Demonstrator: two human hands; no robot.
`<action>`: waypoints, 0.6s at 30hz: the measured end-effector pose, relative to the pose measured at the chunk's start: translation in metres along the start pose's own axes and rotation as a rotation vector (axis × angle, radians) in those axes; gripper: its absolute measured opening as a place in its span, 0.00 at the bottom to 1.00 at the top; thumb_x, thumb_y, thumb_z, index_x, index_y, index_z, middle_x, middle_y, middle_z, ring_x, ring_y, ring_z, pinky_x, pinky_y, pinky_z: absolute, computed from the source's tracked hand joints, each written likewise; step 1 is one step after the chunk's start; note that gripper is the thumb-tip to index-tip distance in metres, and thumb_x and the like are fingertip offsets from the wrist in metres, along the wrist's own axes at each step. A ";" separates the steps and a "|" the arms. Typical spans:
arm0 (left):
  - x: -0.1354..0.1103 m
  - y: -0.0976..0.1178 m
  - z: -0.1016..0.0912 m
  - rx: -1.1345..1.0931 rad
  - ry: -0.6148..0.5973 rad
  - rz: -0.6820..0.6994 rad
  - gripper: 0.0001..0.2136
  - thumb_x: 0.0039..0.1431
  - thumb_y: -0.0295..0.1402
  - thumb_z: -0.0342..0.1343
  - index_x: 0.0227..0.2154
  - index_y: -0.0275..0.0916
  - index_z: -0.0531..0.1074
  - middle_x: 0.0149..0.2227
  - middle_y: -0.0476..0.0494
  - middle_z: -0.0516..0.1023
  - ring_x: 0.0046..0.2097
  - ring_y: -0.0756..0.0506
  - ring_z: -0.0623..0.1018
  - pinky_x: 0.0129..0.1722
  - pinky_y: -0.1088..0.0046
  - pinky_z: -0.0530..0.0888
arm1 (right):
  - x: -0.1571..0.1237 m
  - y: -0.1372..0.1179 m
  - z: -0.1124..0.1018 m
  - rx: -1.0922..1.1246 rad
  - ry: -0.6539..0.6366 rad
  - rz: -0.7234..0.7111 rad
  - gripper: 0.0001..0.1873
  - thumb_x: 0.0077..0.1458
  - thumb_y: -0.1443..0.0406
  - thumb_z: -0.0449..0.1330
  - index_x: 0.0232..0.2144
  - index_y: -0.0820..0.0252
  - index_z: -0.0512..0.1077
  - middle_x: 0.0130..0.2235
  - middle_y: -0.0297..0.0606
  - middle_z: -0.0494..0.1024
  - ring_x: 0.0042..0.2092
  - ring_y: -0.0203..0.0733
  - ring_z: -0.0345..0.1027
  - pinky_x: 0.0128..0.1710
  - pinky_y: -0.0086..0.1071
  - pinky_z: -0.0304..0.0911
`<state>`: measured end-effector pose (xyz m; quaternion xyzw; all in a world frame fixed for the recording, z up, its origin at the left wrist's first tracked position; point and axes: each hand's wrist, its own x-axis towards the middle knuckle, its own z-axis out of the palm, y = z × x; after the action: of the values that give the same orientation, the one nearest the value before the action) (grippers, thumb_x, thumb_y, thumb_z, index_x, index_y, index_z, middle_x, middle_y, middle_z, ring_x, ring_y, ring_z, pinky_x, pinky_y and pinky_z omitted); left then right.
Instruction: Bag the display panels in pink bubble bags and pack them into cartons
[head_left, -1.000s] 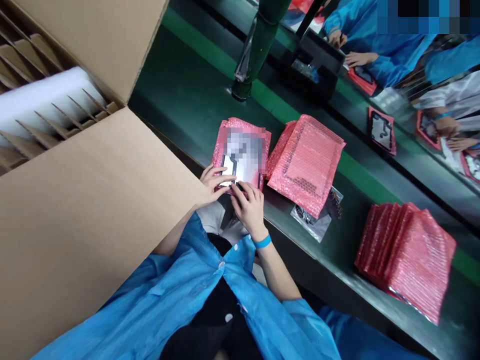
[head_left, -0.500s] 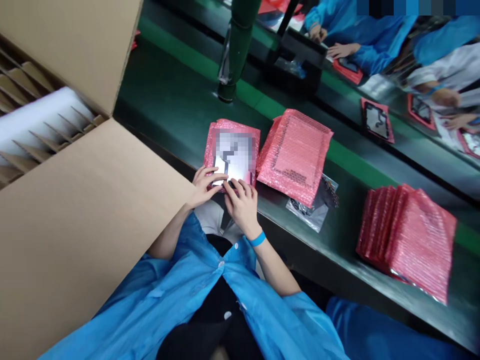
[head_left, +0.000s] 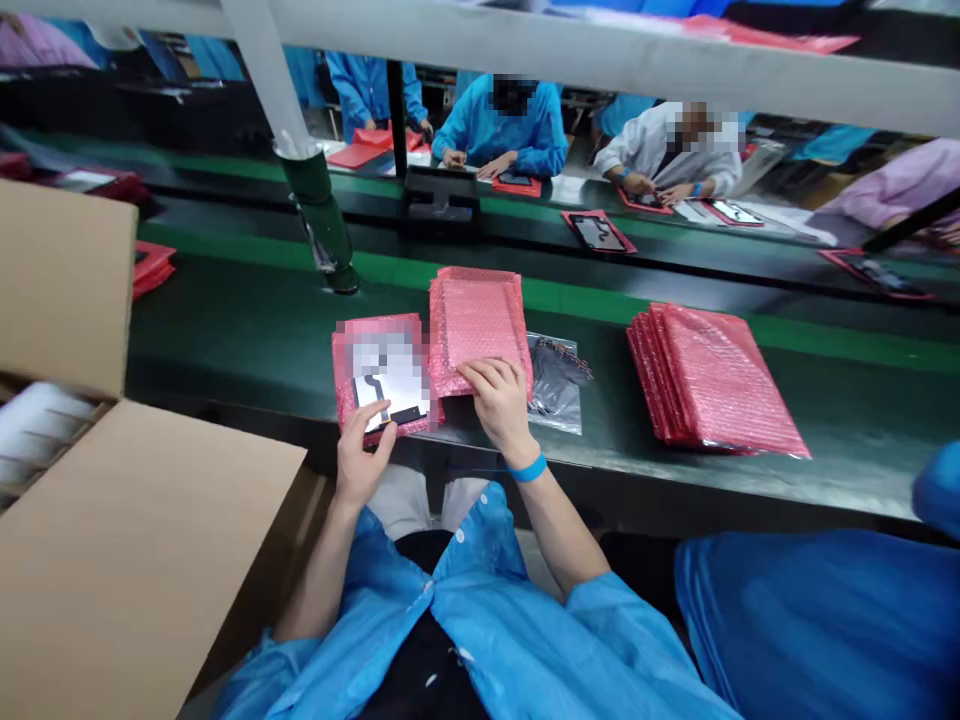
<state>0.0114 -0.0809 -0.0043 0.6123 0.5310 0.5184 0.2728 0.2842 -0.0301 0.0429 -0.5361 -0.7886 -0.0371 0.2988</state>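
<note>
One view, from the head camera, read from my remote station. Two bubble pouches lie side by side at the near edge of the belt (head_left: 225, 340). Left of centre is the item pouch (head_left: 346, 395), pink, with a white item (head_left: 379, 400) on it. The item is partly pixelated, so I cannot identify it; a black strip (head_left: 405, 414) crosses its near end. Touching the item pouch on its right and lying further up the belt is the plain pouch (head_left: 480, 320), also pink.

Left hand (head_left: 360, 455): narrow pinch, thumb and fingers closed at the near edge of the item pouch. Forearm rises from the blue gown (head_left: 480, 610).

Right hand (head_left: 499, 405): open, fingers flat on the near corner of the plain pouch, holding nothing. Wrist carries a blue wristband (head_left: 529, 468).

Step in hand, as I judge it: pouches being handled one at a time at the near edge of the belt. The next move calls for a firm hold on the item pouch, so that the white item does not slip.

Further right along the belt: a clear bag (head_left: 555, 385) of dark items, then a stack (head_left: 712, 380) of pink pouches. Left of the belt's near edge: a carton (head_left: 127, 550). Across the belt: co-workers (head_left: 510, 125) at a far bench.
</note>
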 end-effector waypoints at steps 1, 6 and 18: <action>-0.002 0.010 0.007 -0.147 -0.057 -0.092 0.18 0.69 0.48 0.63 0.55 0.44 0.79 0.56 0.37 0.84 0.62 0.34 0.81 0.69 0.48 0.73 | -0.005 -0.003 -0.001 0.039 0.032 -0.001 0.27 0.69 0.75 0.54 0.61 0.49 0.81 0.58 0.39 0.86 0.61 0.48 0.74 0.72 0.50 0.57; 0.009 0.048 0.039 -0.874 -0.501 -0.595 0.40 0.65 0.70 0.51 0.60 0.38 0.77 0.59 0.30 0.84 0.64 0.27 0.81 0.67 0.40 0.76 | -0.079 -0.044 -0.002 0.240 0.086 -0.135 0.26 0.71 0.69 0.56 0.62 0.38 0.80 0.55 0.34 0.87 0.59 0.50 0.78 0.71 0.54 0.60; 0.048 0.050 0.027 -0.679 -0.146 -0.422 0.22 0.62 0.54 0.57 0.44 0.41 0.83 0.45 0.41 0.90 0.64 0.28 0.82 0.68 0.43 0.79 | -0.155 -0.074 0.020 1.677 0.161 0.796 0.34 0.61 0.48 0.68 0.66 0.47 0.70 0.62 0.49 0.81 0.61 0.56 0.78 0.61 0.59 0.75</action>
<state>0.0500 -0.0445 0.0483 0.4002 0.4230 0.5519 0.5969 0.2499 -0.1814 -0.0334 -0.3718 -0.2929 0.6128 0.6328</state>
